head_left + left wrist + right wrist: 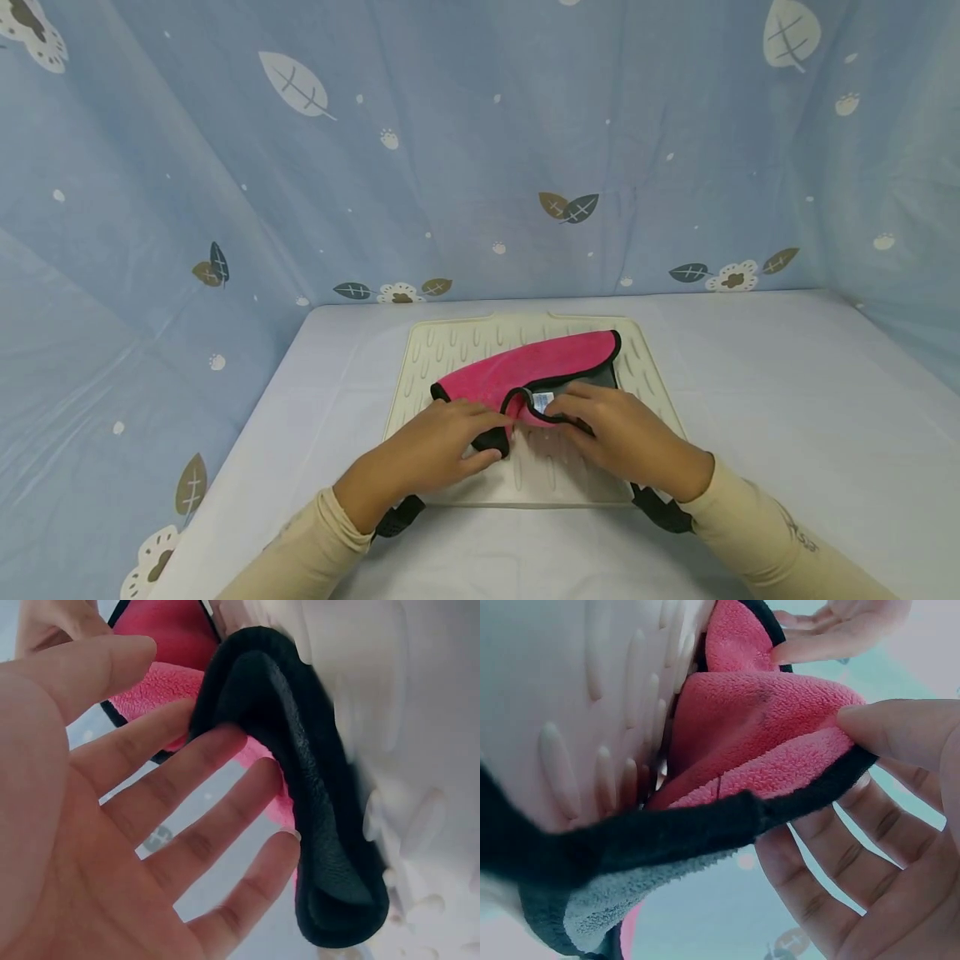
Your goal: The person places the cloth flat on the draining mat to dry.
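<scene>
A pink and dark grey microfibre cloth (525, 362) with black edging lies partly folded on a cream ribbed mat (442, 346). My right hand (626, 433) pinches its black-bordered edge; in the right wrist view the thumb presses the pink side (780, 712) while the fingers pass behind. A white label (543, 402) shows near that grip. At the cloth's left part, my left hand (427, 442) touches it with extended fingers. The left wrist view shows those fingertips against a grey, black-edged fold (322, 817), the thumb held apart.
The mat sits on a white-covered table (787, 400). Behind and to the left hangs a blue curtain (465, 150) printed with leaves and flowers. Black straps (660, 508) hang at both wrists, near the mat's front corners.
</scene>
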{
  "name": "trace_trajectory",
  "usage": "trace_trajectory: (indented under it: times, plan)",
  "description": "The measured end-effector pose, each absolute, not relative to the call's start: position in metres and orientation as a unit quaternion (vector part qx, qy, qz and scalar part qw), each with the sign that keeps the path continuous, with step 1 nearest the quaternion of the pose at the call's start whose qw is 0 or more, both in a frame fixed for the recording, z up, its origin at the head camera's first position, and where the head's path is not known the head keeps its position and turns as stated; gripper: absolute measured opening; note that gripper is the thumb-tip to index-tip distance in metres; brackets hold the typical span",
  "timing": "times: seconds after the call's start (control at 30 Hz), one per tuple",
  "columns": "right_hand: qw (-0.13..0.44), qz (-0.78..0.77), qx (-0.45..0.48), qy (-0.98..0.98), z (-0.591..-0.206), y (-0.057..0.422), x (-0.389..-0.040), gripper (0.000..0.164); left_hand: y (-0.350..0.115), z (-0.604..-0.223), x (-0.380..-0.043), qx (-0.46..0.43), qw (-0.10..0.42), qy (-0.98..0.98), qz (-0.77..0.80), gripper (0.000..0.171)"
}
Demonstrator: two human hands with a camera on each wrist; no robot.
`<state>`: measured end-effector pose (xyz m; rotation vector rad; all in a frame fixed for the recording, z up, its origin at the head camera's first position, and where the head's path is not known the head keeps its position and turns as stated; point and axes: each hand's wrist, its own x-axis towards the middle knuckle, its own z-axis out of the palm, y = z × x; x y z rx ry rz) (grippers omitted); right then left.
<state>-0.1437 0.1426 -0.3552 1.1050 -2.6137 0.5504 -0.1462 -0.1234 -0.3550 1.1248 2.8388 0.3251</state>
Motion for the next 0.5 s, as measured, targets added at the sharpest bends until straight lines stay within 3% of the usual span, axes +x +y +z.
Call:
trace_trajectory:
  times: [0.17, 0.5]
  plan:
    - [0.122, 0.190, 0.370, -0.901, -0.3557, 0.1440, -0.1443, 0.021, -0.1237, -0.3552, -0.1489, 0.361, 0.022, 0.925, 0.116, 0.034]
    - [0.110, 0.201, 0.367, -0.902, -0.3567, 0.1446, -0.1457, 0.020, -0.1237, -0.3550, -0.1524, 0.327, -0.055, 0.930, 0.162, 0.010]
